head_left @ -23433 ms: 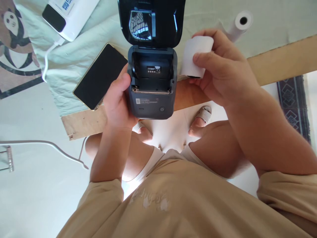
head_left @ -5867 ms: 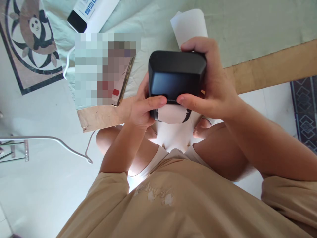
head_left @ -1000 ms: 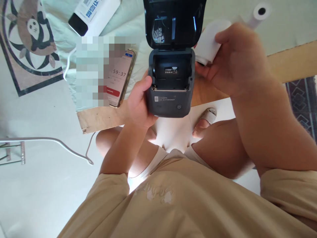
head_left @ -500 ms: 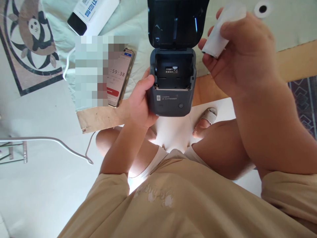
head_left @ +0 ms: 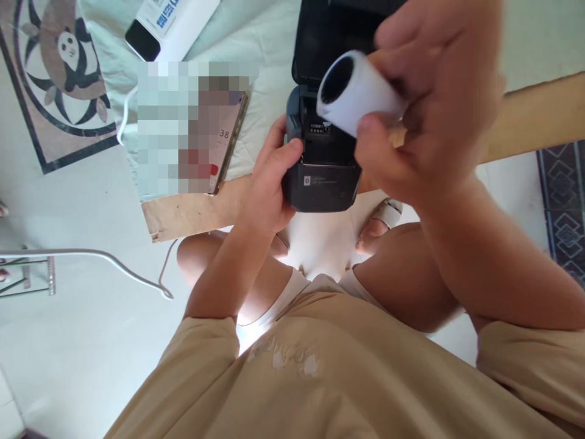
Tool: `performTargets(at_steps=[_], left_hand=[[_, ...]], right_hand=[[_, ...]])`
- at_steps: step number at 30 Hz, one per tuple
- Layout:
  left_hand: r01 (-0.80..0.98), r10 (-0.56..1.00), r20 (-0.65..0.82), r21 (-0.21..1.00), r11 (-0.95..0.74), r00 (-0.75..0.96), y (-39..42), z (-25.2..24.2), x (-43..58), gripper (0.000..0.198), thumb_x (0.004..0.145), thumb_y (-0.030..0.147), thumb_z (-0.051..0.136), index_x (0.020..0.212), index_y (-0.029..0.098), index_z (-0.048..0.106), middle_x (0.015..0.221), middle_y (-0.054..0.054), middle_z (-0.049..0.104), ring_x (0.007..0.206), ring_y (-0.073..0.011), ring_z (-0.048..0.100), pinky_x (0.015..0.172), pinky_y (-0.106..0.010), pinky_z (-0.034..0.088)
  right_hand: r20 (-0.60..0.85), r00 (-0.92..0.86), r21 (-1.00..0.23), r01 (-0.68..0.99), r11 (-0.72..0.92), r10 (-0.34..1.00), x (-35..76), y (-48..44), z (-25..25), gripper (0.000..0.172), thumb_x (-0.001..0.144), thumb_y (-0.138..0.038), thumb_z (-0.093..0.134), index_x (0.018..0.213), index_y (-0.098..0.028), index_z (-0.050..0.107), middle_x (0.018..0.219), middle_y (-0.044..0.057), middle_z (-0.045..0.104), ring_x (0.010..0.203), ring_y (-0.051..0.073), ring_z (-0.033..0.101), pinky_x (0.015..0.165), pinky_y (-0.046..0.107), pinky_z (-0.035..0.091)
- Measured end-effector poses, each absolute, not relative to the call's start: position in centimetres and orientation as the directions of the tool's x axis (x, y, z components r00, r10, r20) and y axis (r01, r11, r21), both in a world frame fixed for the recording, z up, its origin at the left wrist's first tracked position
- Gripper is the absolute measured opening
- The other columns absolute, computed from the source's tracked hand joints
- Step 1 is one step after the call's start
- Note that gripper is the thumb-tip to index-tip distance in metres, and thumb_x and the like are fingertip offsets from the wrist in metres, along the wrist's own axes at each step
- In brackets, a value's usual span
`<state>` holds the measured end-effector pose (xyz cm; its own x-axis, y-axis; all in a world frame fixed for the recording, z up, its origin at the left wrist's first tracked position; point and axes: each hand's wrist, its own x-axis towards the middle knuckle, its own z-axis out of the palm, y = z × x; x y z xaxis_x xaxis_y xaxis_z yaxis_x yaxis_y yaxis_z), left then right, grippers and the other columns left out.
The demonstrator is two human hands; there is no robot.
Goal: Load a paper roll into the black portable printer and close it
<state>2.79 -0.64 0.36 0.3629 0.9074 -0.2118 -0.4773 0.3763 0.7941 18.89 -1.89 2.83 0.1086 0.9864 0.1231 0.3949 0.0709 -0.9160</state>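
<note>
A dark label printer (head_left: 326,189) with its lid (head_left: 315,52) swung up is gripped along its left side by my left hand (head_left: 274,177), the thumb over the edge. My right hand (head_left: 434,103) pinches a white paper roll (head_left: 365,94) between thumb and fingers, tilted above the printer's open compartment. The roll's dark hollow end faces up and to the left. It covers part of the compartment and lid; whether it touches the printer I cannot tell. A small printed sticker (head_left: 320,128) shows on the compartment floor.
A phone (head_left: 226,143), partly blurred out, lies on the pale green cloth (head_left: 269,36) left of the printer. Behind it lies a white box-like object (head_left: 183,30) with a black end. The table's wooden edge (head_left: 196,213) runs in front; a white cable (head_left: 100,256) hangs at left.
My right hand has moved left with the paper roll, turning it so its hollow end shows over the printer. The printer and my left hand have shifted slightly right.
</note>
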Motion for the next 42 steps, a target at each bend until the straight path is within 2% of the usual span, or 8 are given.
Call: performTargets(at_steps=[2,5,9,15,22,34,38,42], left_hand=[[-0.444,0.911,-0.214,0.818,0.364,0.353,-0.73,0.46,2.85,0.015,0.086,0.032,0.055,0.097,0.024,0.06,0.096,-0.002,0.069,0.117,-0.0248,0.059,0.091,-0.033,0.052],[-0.443,0.92,-0.221,0.824,0.354,0.325,-0.83,0.6,2.96,0.016,0.087,0.034,0.053,0.098,0.023,0.058,0.094,-0.002,0.068,0.117,-0.0248,0.059,0.092,-0.035,0.051],[-0.415,0.912,-0.248,0.829,0.374,0.326,-0.75,0.64,3.0,0.017,0.085,0.037,0.056,0.092,0.023,0.062,0.088,-0.003,0.069,0.119,-0.0258,0.057,0.093,-0.032,0.05],[-0.398,0.908,-0.229,0.841,0.366,0.35,-0.61,0.61,2.98,0.017,0.085,0.037,0.053,0.09,0.024,0.064,0.088,-0.002,0.068,0.112,-0.0232,0.062,0.089,-0.029,0.052],[-0.426,0.9,-0.226,0.82,0.382,0.372,-0.61,0.46,2.66,0.017,0.085,0.036,0.056,0.096,0.023,0.061,0.085,-0.002,0.069,0.117,-0.026,0.059,0.091,-0.03,0.051],[-0.417,0.904,-0.253,0.822,0.388,0.344,-0.64,0.52,2.75,0.017,0.084,0.037,0.058,0.095,0.026,0.061,0.092,-0.002,0.07,0.122,-0.0265,0.056,0.095,-0.032,0.05],[-0.445,0.903,-0.202,0.815,0.37,0.38,-0.61,0.4,2.67,0.017,0.087,0.036,0.055,0.095,0.022,0.061,0.105,-0.002,0.069,0.123,-0.0262,0.055,0.095,-0.03,0.051],[-0.448,0.91,-0.227,0.812,0.374,0.348,-0.53,0.55,2.59,0.02,0.086,0.039,0.053,0.089,0.022,0.062,0.1,-0.003,0.07,0.126,-0.0273,0.053,0.098,-0.032,0.05]], right_hand=[[0.197,0.053,-0.799,0.587,0.129,0.979,18.75,-2.05,3.0,0.036,0.074,-0.034,0.054,0.108,-0.025,0.052,0.119,-0.001,0.055,0.107,0.019,0.058,0.092,0.035,0.042],[0.309,-0.065,-0.522,0.822,0.227,0.949,18.72,-1.83,2.92,0.027,0.079,-0.032,0.05,0.105,-0.027,0.054,0.11,-0.001,0.062,0.094,0.018,0.062,0.078,0.033,0.045],[0.372,-0.135,-0.405,0.866,0.292,0.918,19.06,-1.48,2.47,0.023,0.083,-0.029,0.046,0.103,-0.029,0.057,0.099,-0.002,0.067,0.073,0.014,0.059,0.066,0.031,0.044],[0.466,-0.164,-0.434,0.814,0.387,0.869,19.38,-1.29,2.35,0.022,0.085,-0.025,0.045,0.1,-0.028,0.06,0.105,0.002,0.063,0.096,0.017,0.06,0.074,0.031,0.05],[0.381,-0.164,-0.48,0.806,0.347,0.91,18.82,-1.39,2.69,0.023,0.079,-0.023,0.049,0.101,-0.026,0.055,0.108,0.003,0.06,0.101,0.018,0.057,0.072,0.03,0.049],[0.36,-0.188,-0.464,0.814,0.35,0.914,19.28,-1.32,2.65,0.012,0.08,-0.019,0.05,0.089,-0.025,0.055,0.103,-0.002,0.065,0.099,0.019,0.063,0.08,0.035,0.049],[0.43,-0.198,-0.43,0.813,0.393,0.881,19.07,-1.33,2.5,0.008,0.083,-0.025,0.052,0.08,-0.022,0.058,0.091,0.0,0.066,0.092,0.019,0.063,0.08,0.035,0.048],[0.525,-0.263,-0.37,0.785,0.496,0.809,18.53,-2.03,2.67,0.008,0.081,-0.029,0.055,0.076,-0.023,0.059,0.084,-0.001,0.065,0.084,0.016,0.06,0.076,0.033,0.047]])
